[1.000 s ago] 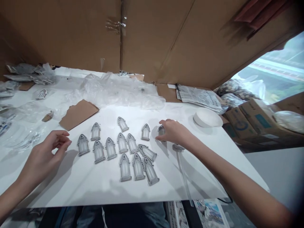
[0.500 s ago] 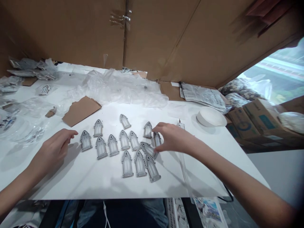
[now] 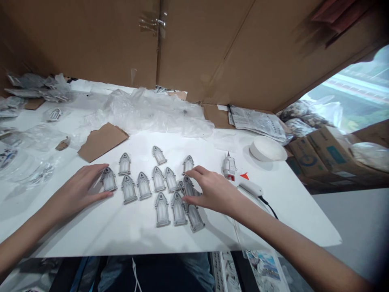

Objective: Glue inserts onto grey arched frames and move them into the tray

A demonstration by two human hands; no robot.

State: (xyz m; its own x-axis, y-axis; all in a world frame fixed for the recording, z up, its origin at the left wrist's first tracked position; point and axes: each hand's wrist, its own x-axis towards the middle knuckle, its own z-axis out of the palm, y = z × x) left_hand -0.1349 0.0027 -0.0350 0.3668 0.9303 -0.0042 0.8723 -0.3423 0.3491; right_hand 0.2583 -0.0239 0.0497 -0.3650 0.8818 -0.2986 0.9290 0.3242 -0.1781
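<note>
Several small grey arched window frames with pale, translucent centres lie on the white table (image 3: pixel 127 231). My left hand (image 3: pixel 74 188) has the leftmost arched window frame (image 3: pixel 108 179) between its fingers at the top and its thumb at the bottom. Thumb and fingers of my right hand (image 3: pixel 212 188) pinch another arched window frame (image 3: pixel 188 185), which overlaps the frames beneath it. One arched window frame (image 3: pixel 162 209) lies in the front row between my hands. Behind my right fingertips is a further frame (image 3: pixel 188 163), partly covered.
A white glue gun (image 3: pixel 229 167) with an orange trigger and black cord lies beyond my right forearm. Behind it stands a round white dish (image 3: pixel 268 148). Torn cardboard (image 3: pixel 103 142) and crumpled clear plastic (image 3: pixel 152 113) lie at the back. Cardboard boxes (image 3: pixel 331 156) stand at right.
My left hand has moved right, spreading around the leftmost frame. My right hand has shifted left with a frame, bringing it over the overlapping ones and uncovering the glue gun.
</note>
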